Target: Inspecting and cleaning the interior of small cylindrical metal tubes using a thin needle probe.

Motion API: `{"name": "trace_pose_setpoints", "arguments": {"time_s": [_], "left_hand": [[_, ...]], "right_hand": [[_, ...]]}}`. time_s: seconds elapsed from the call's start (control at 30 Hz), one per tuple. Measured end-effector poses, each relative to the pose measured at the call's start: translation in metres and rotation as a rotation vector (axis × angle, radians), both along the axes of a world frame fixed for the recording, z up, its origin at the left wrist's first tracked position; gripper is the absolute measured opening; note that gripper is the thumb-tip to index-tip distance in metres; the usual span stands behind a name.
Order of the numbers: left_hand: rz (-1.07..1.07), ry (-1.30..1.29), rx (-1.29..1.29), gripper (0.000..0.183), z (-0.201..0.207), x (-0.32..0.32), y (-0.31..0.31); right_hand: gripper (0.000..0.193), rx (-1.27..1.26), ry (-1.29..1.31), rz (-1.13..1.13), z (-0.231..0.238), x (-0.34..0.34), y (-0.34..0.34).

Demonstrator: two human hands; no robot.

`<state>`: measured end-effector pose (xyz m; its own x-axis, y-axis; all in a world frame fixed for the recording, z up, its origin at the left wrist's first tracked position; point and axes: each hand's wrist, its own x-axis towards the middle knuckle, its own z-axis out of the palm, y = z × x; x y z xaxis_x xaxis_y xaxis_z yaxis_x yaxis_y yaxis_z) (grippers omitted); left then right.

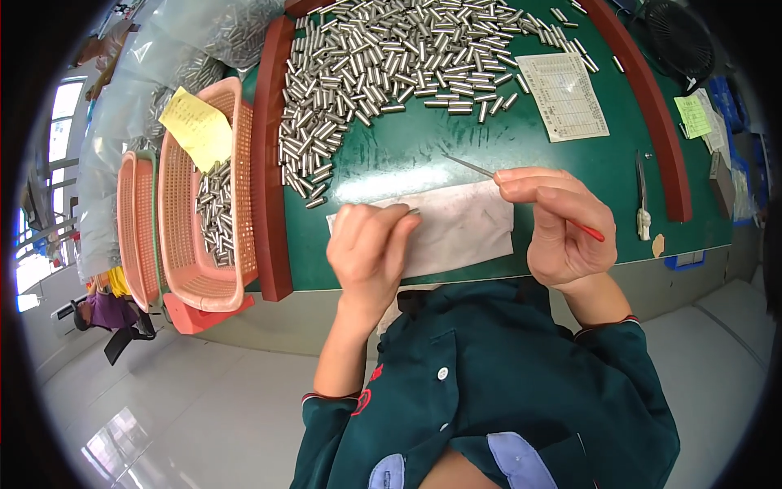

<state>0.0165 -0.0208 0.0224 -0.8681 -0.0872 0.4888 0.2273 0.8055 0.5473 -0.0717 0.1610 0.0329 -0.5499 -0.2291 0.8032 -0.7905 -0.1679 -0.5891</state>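
Observation:
My left hand (pixel 364 246) is closed in a pinch at the left end of a white cloth (pixel 468 224), a small metal pin (pixel 414 211) showing slightly past the fingertips. Most of that pin is hidden by my fingers. My right hand (pixel 566 222) grips a thin needle file (pixel 471 166) with a red handle. The grey shaft points left and away from me, over the bare green tabletop (pixel 358 167) beyond the cloth, apart from the pin. Farther back lies a large heap of shiny cylindrical metal pins (pixel 391 61).
Red-brown rails (pixel 273 163) (pixel 648 98) border the work area. Left stand pink baskets (pixel 169 236), one holding pins and a yellow note (pixel 197 130). A printed sheet (pixel 564 98) lies right of the heap. Beyond the right rail is a fan (pixel 678 41); inside it, a slim tool (pixel 642 196).

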Motion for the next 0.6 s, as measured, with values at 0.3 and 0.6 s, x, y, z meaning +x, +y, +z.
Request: {"name": "trace_pose_setpoints", "arguments": {"time_s": [0.3, 0.6], "left_hand": [[-0.126, -0.391, 1.945, 0.009, -0.007, 0.025, -0.018], [-0.112, -0.313, 2.093, 0.010, -0.010, 0.030, -0.023]], "right_hand": [[0.017, -0.079, -0.211, 0.102, -0.006, 0.008, 0.002], [0.012, -0.075, -0.277, 0.053, -0.005, 0.011, -0.004]]}}
